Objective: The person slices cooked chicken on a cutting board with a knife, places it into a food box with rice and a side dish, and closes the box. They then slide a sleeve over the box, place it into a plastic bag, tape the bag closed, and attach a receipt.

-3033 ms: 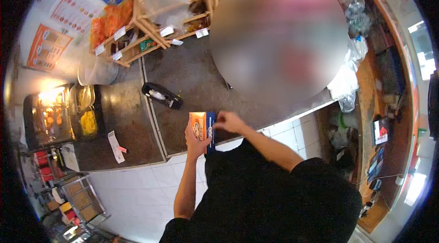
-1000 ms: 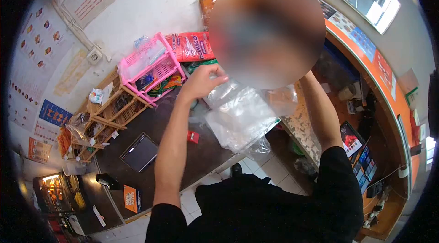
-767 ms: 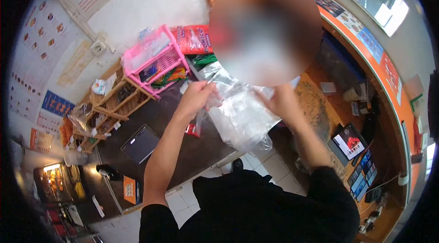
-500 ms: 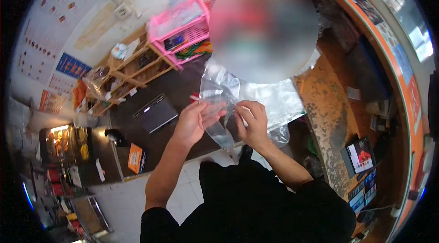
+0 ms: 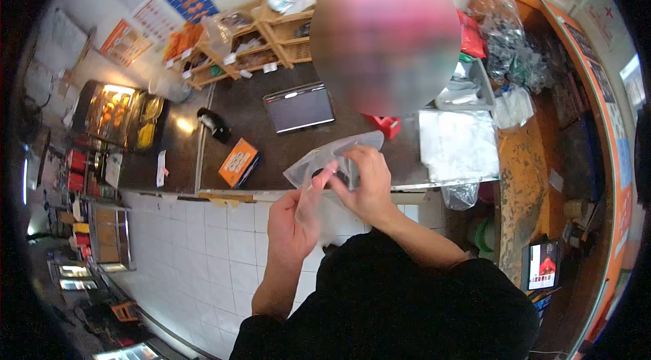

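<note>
A clear plastic bag (image 5: 308, 165) hangs between my two hands at the counter's front edge, its mouth partly spread. My left hand (image 5: 293, 228) holds it from the left; its fingers reach up behind or inside the thin film, and I cannot tell which. My right hand (image 5: 371, 185) is curled at the bag's right side, thumb and fingers closed on the film close to the left fingertips. On the counter to the right lies a stack of clear, silvery plastic bags (image 5: 458, 146). A red object (image 5: 386, 124), possibly a tape dispenser, sits just beyond the bag.
A dark tablet-like device (image 5: 300, 109) lies on the dark counter (image 5: 247, 116), with an orange box (image 5: 239, 162) to its left. Wooden shelves (image 5: 271, 31) stand behind. A grey bin (image 5: 475, 85) and a worn wooden counter (image 5: 525, 211) are at right. A large round patch is blurred.
My view has swung left, showing more of the floor and counter. The bag has left the area over the bag stack, and its mouth looks wider. My right fingers have closed in beside the left ones.
</note>
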The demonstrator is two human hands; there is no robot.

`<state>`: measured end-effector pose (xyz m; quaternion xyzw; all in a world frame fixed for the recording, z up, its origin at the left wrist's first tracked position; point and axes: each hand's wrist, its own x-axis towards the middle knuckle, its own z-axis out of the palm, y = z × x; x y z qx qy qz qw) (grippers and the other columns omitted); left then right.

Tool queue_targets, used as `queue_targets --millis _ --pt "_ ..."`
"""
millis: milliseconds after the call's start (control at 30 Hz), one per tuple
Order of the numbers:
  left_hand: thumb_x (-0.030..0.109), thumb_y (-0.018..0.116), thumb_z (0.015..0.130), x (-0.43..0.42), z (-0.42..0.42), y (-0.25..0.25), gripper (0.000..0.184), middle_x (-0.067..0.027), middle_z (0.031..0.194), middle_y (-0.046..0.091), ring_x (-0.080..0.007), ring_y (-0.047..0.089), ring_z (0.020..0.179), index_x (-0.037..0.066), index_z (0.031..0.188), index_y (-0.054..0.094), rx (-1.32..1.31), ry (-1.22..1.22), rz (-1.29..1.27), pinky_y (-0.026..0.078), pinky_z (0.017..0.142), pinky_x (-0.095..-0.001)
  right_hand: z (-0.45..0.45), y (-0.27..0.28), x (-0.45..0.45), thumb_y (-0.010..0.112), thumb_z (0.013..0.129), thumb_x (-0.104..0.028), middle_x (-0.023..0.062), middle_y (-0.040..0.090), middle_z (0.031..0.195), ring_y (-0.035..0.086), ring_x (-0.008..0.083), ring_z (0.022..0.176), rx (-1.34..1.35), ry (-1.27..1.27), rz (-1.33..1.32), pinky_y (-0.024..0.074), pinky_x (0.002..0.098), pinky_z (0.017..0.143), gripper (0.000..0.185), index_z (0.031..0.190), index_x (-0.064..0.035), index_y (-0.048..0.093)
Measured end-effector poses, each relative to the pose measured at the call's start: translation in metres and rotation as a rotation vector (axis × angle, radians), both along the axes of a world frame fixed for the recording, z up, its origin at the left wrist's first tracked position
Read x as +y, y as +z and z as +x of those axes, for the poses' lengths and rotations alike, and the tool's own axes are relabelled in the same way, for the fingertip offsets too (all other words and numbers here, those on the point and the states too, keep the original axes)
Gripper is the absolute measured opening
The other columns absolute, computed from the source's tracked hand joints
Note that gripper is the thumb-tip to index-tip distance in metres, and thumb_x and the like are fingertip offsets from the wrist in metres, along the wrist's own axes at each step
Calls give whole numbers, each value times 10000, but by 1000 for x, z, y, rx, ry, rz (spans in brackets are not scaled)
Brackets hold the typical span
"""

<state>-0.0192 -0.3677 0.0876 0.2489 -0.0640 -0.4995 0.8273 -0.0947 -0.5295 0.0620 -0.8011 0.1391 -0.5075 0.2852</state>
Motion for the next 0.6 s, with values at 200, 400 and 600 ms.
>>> queue_targets --millis 200,400,600 --pt "84 458 990 117 5 39 328 -223 1293 591 -172 658 899 -97 1256 523 -478 219 620 548 833 -291 22 16 83 753 750 -11 129 659 848 641 294 759 252 487 -33 507 378 679 272 1018 -25 710" --pt "186 589 968 216 30 -33 276 -150 1111 652 -187 674 862 5 1175 560 -465 111 536 584 733 -330 30 -7 151 738 845 -43 19 655 728 591 82 694 682 1006 833 478 285 628 59 824 -11 693" --pt "239 650 959 238 -2 -76 267 -54 879 647 -151 661 790 -4 1058 603 -818 -63 659 550 681 -309 23 -61 225 790 861 -260 -55 534 591 478 46 601 822 1083 1186 380 246 548 395 597 -94 548"
